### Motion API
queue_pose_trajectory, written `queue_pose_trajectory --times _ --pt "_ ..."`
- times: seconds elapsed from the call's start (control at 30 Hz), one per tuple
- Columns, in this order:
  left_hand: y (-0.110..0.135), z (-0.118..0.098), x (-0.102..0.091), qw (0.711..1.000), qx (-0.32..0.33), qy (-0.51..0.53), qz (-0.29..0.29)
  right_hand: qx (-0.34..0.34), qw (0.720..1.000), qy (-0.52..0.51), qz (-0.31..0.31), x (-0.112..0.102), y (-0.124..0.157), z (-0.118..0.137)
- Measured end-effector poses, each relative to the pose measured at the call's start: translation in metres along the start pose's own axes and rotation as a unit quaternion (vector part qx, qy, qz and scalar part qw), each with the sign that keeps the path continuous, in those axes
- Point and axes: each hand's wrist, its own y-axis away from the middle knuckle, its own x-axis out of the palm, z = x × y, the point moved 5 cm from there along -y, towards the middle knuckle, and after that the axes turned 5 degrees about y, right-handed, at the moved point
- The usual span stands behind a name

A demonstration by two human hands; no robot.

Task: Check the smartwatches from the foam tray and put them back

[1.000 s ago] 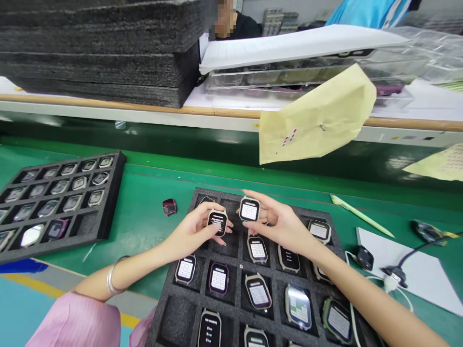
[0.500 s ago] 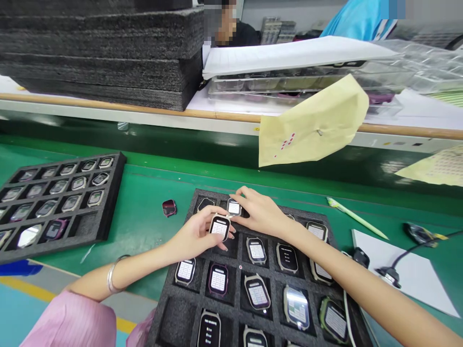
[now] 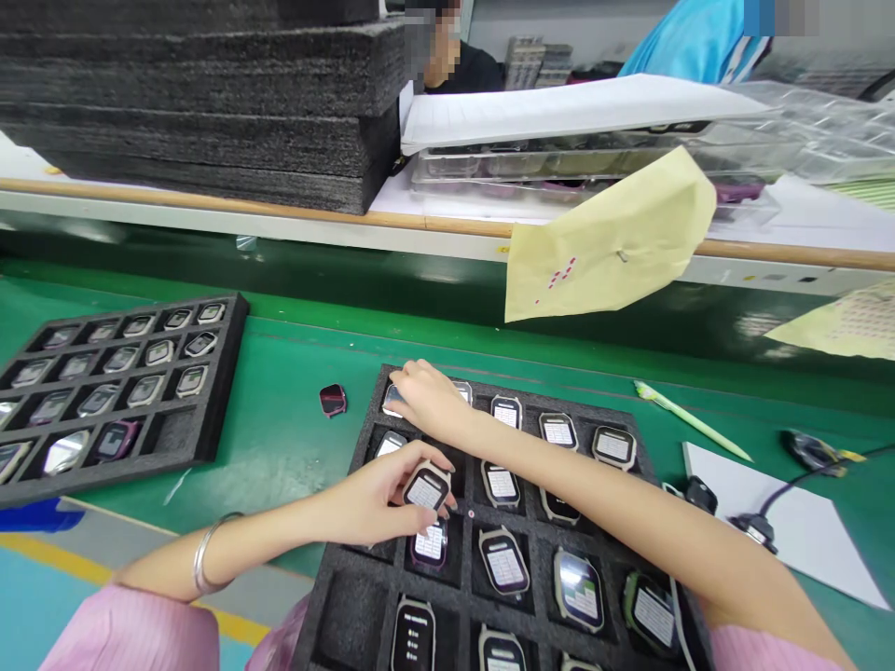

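Note:
My left hand (image 3: pixel 398 494) is closed around a strapless smartwatch (image 3: pixel 426 488) with a silver-coloured case and a lit white screen. It holds the watch tilted, above the black foam tray (image 3: pixel 350 610) and partly over a purple smartwatch (image 3: pixel 429 544) in its compartment. At the tray's far left corner, my right hand (image 3: pixel 430 401) bends its fingers over another smartwatch (image 3: pixel 393 400), hiding much of it. Its forearm crosses above the tray. Other lit watches sit in the compartments, among them a green-cased smartwatch (image 3: pixel 650 610) at the right.
To the left lies a second foam tray (image 3: pixel 227 391) of watches. A dark red watch (image 3: pixel 333 400) rests between the trays. On the right are a green pen (image 3: pixel 692 419), white paper (image 3: pixel 815 531) and a black cable (image 3: pixel 797 480). Stacked foam (image 3: pixel 210 112) fills the shelf's left; a person (image 3: pixel 479 70) is behind.
My right hand has moved left from the second watch in the far row to the corner one. My left hand has lowered toward me, still holding its watch.

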Motion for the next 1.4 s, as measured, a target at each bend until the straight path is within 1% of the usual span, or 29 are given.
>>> queue_pose_trajectory --times 0.07,0.13,0.2,0.27,0.33,0.4,0.5,0.57,0.63,0.67,0.73,0.83,0.9,0.97,1.07,1.2,1.27,1.4 --pt "0.005 -0.005 -0.003 1.0 0.006 0.029 -0.006 0.012 0.999 -0.043 -0.016 0.0 0.0 0.0" --pt "0.007 -0.011 -0.009 0.998 0.02 0.058 -0.032 -0.003 0.995 -0.095 -0.026 -0.007 0.006 -0.001" --pt "0.008 -0.018 -0.019 0.993 0.041 0.079 -0.082 -0.02 0.989 -0.142 -0.042 -0.02 0.016 -0.005" --pt "0.007 -0.024 -0.031 0.983 0.061 0.09 -0.145 -0.005 0.97 -0.239 -0.054 -0.033 0.03 -0.012" --pt "0.004 -0.027 -0.041 0.974 0.069 0.096 -0.195 0.05 0.915 -0.397 -0.052 -0.042 0.047 -0.023" --pt "-0.002 -0.029 -0.049 0.967 0.066 0.099 -0.225 0.107 0.862 -0.491 -0.059 -0.047 0.066 -0.031" --pt "-0.015 -0.028 -0.055 0.96 0.068 0.106 -0.249 0.144 0.814 -0.559 -0.06 -0.049 0.093 -0.035" --pt "-0.024 -0.027 -0.055 0.958 0.074 0.109 -0.253 0.145 0.776 -0.612 -0.05 -0.047 0.108 -0.033" --pt "-0.034 -0.024 -0.054 0.96 0.076 0.109 -0.248 0.143 0.746 -0.648 -0.048 -0.045 0.118 -0.032" --pt "-0.039 -0.022 -0.053 0.961 0.078 0.108 -0.244 0.139 0.739 -0.657 -0.051 -0.045 0.121 -0.032" --pt "-0.048 -0.019 -0.055 0.962 0.084 0.106 -0.239 0.126 0.737 -0.662 -0.058 -0.045 0.125 -0.032" --pt "-0.059 -0.016 -0.064 0.959 0.116 0.089 -0.241 0.099 0.73 -0.674 -0.063 -0.046 0.125 -0.035" --pt "-0.064 -0.015 -0.072 0.954 0.139 0.094 -0.247 0.091 0.714 -0.692 -0.059 -0.046 0.124 -0.038" --pt "-0.067 -0.013 -0.08 0.95 0.147 0.113 -0.25 0.09 0.695 -0.711 -0.056 -0.045 0.123 -0.041" --pt "-0.068 -0.01 -0.085 0.95 0.138 0.122 -0.253 0.083 0.669 -0.737 -0.049 -0.044 0.123 -0.045" --pt "-0.068 -0.007 -0.085 0.953 0.123 0.107 -0.254 0.074 0.644 -0.761 -0.03 -0.042 0.123 -0.047" --pt "-0.069 -0.007 -0.084 0.955 0.116 0.102 -0.254 0.076 0.637 -0.766 -0.029 -0.041 0.122 -0.049" --pt "-0.071 -0.008 -0.084 0.957 0.107 0.097 -0.253 0.076 0.634 -0.769 -0.03 -0.041 0.121 -0.053"
